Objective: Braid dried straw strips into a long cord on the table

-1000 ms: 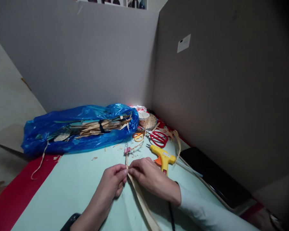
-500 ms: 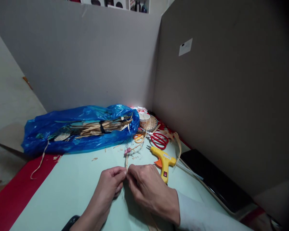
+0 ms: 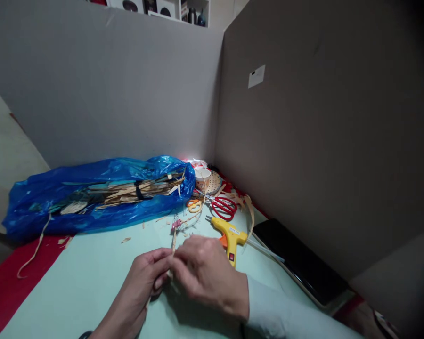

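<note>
A thin, pale braid of straw-like strips (image 3: pixel 174 239) runs from a pink clip (image 3: pixel 176 224) toward me, down to my fingertips. My left hand (image 3: pixel 144 278) is closed, pinching the braid between thumb and fingers. Close against it, my right hand (image 3: pixel 208 273) has its fingers curled in at the same spot, slightly blurred, and hides part of the strips. Beyond the clip the braid curves up to the right. A yellow glue gun (image 3: pixel 232 232) with an orange trigger lies just past my right hand.
A blue plastic bag (image 3: pixel 102 172) with a bundle of dried strips (image 3: pixel 127 193) lies at the back left. Red-handled scissors (image 3: pixel 223 208), small orange-yellow scissors (image 3: pixel 195 205), a paper cup (image 3: pixel 202 178) and a woven basket (image 3: pixel 215 182) sit behind. A black flat device (image 3: pixel 300 261) lies right.
The view has swung right, so everything sits farther left. My right hand has lifted and turned slightly over the braid. My left hand keeps its pinch, and a strip now shows below it.
</note>
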The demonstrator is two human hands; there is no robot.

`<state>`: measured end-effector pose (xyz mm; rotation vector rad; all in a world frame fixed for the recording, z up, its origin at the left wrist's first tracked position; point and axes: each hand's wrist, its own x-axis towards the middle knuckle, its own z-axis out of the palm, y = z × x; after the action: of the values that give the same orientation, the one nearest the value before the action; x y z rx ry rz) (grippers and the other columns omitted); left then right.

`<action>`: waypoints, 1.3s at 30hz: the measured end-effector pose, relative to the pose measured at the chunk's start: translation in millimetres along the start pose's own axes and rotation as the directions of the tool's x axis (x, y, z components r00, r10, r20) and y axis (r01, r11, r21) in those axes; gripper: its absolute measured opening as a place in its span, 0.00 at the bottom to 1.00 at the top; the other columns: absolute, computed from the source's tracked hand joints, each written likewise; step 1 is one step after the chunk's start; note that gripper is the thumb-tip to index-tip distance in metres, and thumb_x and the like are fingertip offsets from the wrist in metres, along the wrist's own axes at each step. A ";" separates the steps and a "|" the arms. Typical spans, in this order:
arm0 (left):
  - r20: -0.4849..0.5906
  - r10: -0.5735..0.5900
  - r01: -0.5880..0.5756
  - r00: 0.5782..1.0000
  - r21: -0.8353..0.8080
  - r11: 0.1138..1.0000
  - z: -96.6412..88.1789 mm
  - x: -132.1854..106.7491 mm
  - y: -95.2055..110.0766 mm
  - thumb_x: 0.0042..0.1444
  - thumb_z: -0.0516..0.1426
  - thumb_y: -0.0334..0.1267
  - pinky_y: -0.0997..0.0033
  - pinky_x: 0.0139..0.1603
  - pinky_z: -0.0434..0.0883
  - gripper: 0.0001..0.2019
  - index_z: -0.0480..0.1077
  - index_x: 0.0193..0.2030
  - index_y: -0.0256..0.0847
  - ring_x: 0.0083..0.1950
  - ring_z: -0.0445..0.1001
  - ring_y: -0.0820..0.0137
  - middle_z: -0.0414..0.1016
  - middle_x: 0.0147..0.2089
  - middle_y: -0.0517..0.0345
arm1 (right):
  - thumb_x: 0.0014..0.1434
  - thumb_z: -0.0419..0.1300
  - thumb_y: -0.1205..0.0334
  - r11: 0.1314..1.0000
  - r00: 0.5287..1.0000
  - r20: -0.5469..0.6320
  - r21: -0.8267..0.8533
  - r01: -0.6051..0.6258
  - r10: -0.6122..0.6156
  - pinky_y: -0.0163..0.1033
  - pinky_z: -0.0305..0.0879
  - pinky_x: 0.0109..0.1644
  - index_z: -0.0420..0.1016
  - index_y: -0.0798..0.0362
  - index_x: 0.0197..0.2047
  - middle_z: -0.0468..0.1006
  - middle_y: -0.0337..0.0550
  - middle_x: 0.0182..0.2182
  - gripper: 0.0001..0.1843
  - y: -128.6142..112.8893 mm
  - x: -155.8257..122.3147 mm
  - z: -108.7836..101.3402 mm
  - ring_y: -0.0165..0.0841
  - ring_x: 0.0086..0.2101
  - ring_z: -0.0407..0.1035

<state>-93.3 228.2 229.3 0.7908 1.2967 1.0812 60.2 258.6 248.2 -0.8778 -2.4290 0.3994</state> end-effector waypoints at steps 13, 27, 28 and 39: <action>0.040 0.110 -0.113 0.993 0.079 0.990 1.3 -1.5 2.2 0.43 0.64 0.47 0.77 0.21 0.39 0.17 0.69 0.34 0.36 0.18 0.45 0.83 0.61 0.20 0.70 | 0.64 0.51 0.61 0.867 0.958 0.237 0.431 -0.250 0.159 0.32 0.52 0.31 0.64 0.54 0.23 0.67 0.34 0.20 0.18 19.4 12.5 2.1 0.27 0.24 0.62; -0.019 0.308 -0.211 0.951 0.688 0.695 2.2 -11.0 13.8 0.57 0.51 0.42 0.70 0.31 0.60 0.14 0.65 0.21 0.43 0.26 0.67 0.67 0.72 0.21 0.60 | 0.59 0.52 0.65 0.919 0.963 0.128 0.291 -0.266 0.238 0.34 0.43 0.26 0.63 0.54 0.18 0.60 0.33 0.15 0.17 12.5 7.0 2.2 0.25 0.20 0.52; -0.044 0.332 -0.200 0.942 0.722 0.663 4.4 -13.6 12.8 0.57 0.50 0.42 0.70 0.31 0.61 0.14 0.65 0.22 0.43 0.25 0.68 0.67 0.72 0.21 0.60 | 0.58 0.52 0.65 0.914 0.962 0.122 0.303 -0.269 0.243 0.34 0.43 0.26 0.63 0.54 0.18 0.58 0.32 0.15 0.17 12.5 6.6 3.2 0.25 0.20 0.51; 0.460 0.621 -0.431 0.635 0.878 -0.209 20.9 -26.8 -37.9 0.57 0.48 0.25 0.68 0.26 0.64 0.12 0.70 0.32 0.42 0.26 0.76 0.65 0.75 0.26 0.55 | 0.54 0.58 0.61 0.313 0.890 0.382 0.838 -0.447 0.247 0.33 0.58 0.34 0.75 0.56 0.24 0.72 0.39 0.24 0.11 16.3 8.3 5.7 0.29 0.27 0.62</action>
<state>-64.6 192.9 206.6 2.6747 1.8408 0.6712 59.8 275.8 239.5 -0.8039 -1.6036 1.8664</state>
